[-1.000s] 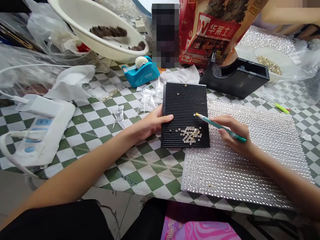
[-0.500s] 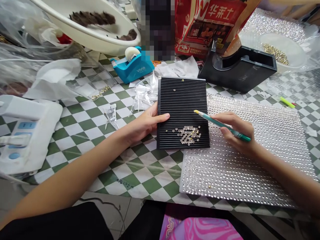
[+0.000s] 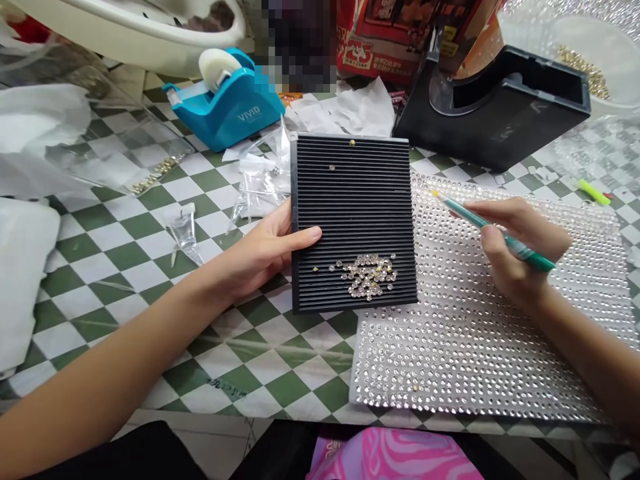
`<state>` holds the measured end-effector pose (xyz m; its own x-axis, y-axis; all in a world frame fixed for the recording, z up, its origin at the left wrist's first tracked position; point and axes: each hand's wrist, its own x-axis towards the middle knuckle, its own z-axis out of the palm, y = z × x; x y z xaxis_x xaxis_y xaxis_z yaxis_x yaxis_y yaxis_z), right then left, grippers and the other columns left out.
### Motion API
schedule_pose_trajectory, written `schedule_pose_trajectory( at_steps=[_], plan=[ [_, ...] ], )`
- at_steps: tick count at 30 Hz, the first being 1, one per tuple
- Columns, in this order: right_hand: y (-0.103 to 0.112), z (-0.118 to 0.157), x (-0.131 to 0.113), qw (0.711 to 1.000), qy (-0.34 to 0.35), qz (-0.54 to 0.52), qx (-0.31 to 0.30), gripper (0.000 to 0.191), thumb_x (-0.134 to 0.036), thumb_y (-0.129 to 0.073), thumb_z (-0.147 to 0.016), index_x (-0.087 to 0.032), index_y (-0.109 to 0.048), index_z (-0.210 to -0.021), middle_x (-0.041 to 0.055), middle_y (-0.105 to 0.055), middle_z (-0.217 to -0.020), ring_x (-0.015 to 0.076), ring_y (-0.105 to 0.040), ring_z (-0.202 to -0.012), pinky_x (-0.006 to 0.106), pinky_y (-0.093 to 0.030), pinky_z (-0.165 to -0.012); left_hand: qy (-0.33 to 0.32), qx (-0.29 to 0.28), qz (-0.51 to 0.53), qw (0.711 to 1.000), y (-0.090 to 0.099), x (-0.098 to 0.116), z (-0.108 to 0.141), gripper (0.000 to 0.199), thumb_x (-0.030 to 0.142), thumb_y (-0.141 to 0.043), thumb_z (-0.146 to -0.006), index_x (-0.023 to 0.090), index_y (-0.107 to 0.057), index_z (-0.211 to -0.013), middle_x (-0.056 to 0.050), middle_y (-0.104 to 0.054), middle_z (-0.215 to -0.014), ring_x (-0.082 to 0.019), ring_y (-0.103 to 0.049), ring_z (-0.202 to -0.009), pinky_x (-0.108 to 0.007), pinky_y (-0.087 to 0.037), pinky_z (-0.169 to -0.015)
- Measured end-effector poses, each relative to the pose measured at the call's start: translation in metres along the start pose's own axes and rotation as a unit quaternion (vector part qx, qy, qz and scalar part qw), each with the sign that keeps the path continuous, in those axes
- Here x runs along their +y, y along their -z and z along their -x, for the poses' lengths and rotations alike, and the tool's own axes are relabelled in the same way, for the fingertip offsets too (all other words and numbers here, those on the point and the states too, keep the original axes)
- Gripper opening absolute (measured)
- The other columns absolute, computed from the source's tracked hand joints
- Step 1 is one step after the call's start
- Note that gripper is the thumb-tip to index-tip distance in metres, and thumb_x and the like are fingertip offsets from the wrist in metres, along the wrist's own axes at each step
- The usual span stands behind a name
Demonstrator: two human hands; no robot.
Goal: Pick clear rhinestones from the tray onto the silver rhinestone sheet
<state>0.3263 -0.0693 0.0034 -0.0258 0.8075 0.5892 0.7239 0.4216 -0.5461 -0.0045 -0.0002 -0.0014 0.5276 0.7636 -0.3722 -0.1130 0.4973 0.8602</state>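
Note:
My left hand (image 3: 270, 250) grips the left edge of a black ridged tray (image 3: 350, 213), thumb on top and fingers hidden underneath. Loose clear rhinestones (image 3: 370, 277) are heaped near the tray's lower edge, with a few strays higher up. In my right hand (image 3: 520, 250) is a green pencil-like picker (image 3: 500, 233), pinched between thumb and fingers. Its yellow tip is over the upper left part of a white sheet (image 3: 356, 373) covered in rows of rhinestones; whether it touches, I cannot tell. The tray overlaps the sheet's left side.
Behind the tray stand a blue tape dispenser (image 3: 240, 110) and a larger black dispenser (image 3: 505, 113). Small clear plastic bags (image 3: 260, 180) lie left of the tray. A bowl of gold pieces (image 3: 620, 60) is at the far right, and a white tub (image 3: 150, 40) at the back left.
My right hand has moved the picker off the tray, rightward and up over the rhinestone sheet. My left hand still holds the tray. The view has shifted closer.

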Motion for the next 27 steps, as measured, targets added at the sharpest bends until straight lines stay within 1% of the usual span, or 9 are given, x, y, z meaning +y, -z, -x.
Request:
schedule_pose_trajectory(
  at_steps=[2, 4, 10, 13, 15, 19, 23, 25, 27],
  plan=[
    [0.0, -0.002, 0.0, 1.0, 0.009, 0.017, -0.025, 0.026, -0.019, -0.063, -0.088, -0.02, -0.083, -0.103, 0.0047, -0.082, -0.091, 0.0198, -0.072, -0.075, 0.035, -0.055, -0.069, 0.008, 0.006, -0.006, 1.0, 0.0, 0.0, 0.001, 0.064, 0.021, -0.087, -0.078, 0.024, -0.065, -0.138, -0.007, -0.071, -0.146, -0.038, -0.065, -0.136, -0.042, -0.066, -0.097],
    [0.0, -0.003, 0.0, 0.999, 0.02, 0.025, -0.036, 0.024, -0.018, -0.063, -0.087, -0.02, -0.083, -0.101, 0.0041, -0.081, -0.087, 0.0189, -0.069, -0.072, 0.035, -0.053, -0.067, 0.006, 0.008, -0.01, 1.0, 0.0, 0.0, 0.001, 0.063, 0.022, -0.087, -0.078, 0.026, -0.066, -0.137, -0.006, -0.072, -0.146, -0.039, -0.064, -0.137, -0.044, -0.066, -0.1],
    [-0.001, -0.003, 0.001, 0.998, 0.021, 0.031, -0.054, 0.023, -0.017, -0.063, -0.088, -0.017, -0.082, -0.101, 0.0065, -0.081, -0.088, 0.0192, -0.068, -0.075, 0.034, -0.051, -0.07, -0.007, -0.001, -0.017, 1.0, 0.001, -0.001, 0.001, 0.06, 0.026, -0.088, -0.079, 0.028, -0.067, -0.135, -0.004, -0.071, -0.147, -0.04, -0.062, -0.141, -0.046, -0.064, -0.103],
    [-0.001, -0.002, 0.0, 0.998, 0.017, 0.027, -0.053, 0.024, -0.018, -0.063, -0.088, -0.019, -0.082, -0.102, 0.0049, -0.081, -0.088, 0.0195, -0.069, -0.074, 0.034, -0.052, -0.07, -0.011, -0.007, -0.018, 1.0, 0.002, -0.001, 0.001, 0.057, 0.029, -0.087, -0.082, 0.028, -0.067, -0.135, -0.004, -0.07, -0.148, -0.04, -0.061, -0.141, -0.047, -0.065, -0.103],
    [-0.001, -0.002, 0.0, 0.999, 0.011, 0.015, -0.04, 0.025, -0.018, -0.063, -0.087, -0.02, -0.083, -0.103, 0.005, -0.081, -0.089, 0.02, -0.07, -0.076, 0.035, -0.053, -0.071, -0.013, -0.011, -0.017, 1.0, 0.003, -0.002, 0.0, 0.058, 0.028, -0.087, -0.082, 0.028, -0.066, -0.136, -0.005, -0.07, -0.147, -0.04, -0.061, -0.141, -0.047, -0.064, -0.104],
    [0.0, -0.002, -0.001, 0.999, 0.024, -0.01, -0.02, 0.031, -0.016, -0.063, -0.086, -0.021, -0.084, -0.109, 0.0067, -0.083, -0.096, 0.0217, -0.073, -0.08, 0.036, -0.053, -0.072, -0.021, -0.018, -0.019, 0.999, 0.002, -0.003, -0.001, 0.06, 0.027, -0.087, -0.081, 0.028, -0.066, -0.138, -0.005, -0.07, -0.147, -0.04, -0.061, -0.142, -0.047, -0.062, -0.108],
    [0.006, -0.004, -0.01, 0.998, 0.055, -0.02, -0.017, 0.043, -0.016, -0.063, -0.087, -0.029, -0.081, -0.124, 0.0051, -0.083, -0.101, 0.0212, -0.074, -0.083, 0.035, -0.052, -0.07, -0.028, -0.015, -0.032, 0.999, 0.001, -0.002, -0.001, 0.058, 0.032, -0.085, -0.085, 0.027, -0.064, -0.139, -0.006, -0.07, -0.146, -0.04, -0.06, -0.143, -0.048, -0.06, -0.11],
    [0.01, -0.001, -0.018, 0.997, 0.067, -0.029, -0.035, 0.048, -0.014, -0.062, -0.088, -0.031, -0.078, -0.13, 0.0035, -0.082, -0.101, 0.0192, -0.074, -0.082, 0.033, -0.05, -0.067, -0.031, -0.014, -0.043, 0.998, 0.001, -0.002, 0.0, 0.06, 0.033, -0.085, -0.084, 0.026, -0.062, -0.14, -0.007, -0.071, -0.145, -0.041, -0.059, -0.143, -0.049, -0.059, -0.11],
    [0.014, 0.004, -0.027, 0.993, 0.072, -0.05, -0.077, 0.053, -0.011, -0.061, -0.088, -0.031, -0.075, -0.134, 0.0028, -0.08, -0.099, 0.0171, -0.072, -0.08, 0.031, -0.05, -0.064, -0.032, -0.012, -0.052, 0.998, 0.0, -0.002, 0.0, 0.062, 0.034, -0.084, -0.085, 0.025, -0.061, -0.142, -0.007, -0.072, -0.144, -0.042, -0.058, -0.144, -0.05, -0.059, -0.11]
  ],
)
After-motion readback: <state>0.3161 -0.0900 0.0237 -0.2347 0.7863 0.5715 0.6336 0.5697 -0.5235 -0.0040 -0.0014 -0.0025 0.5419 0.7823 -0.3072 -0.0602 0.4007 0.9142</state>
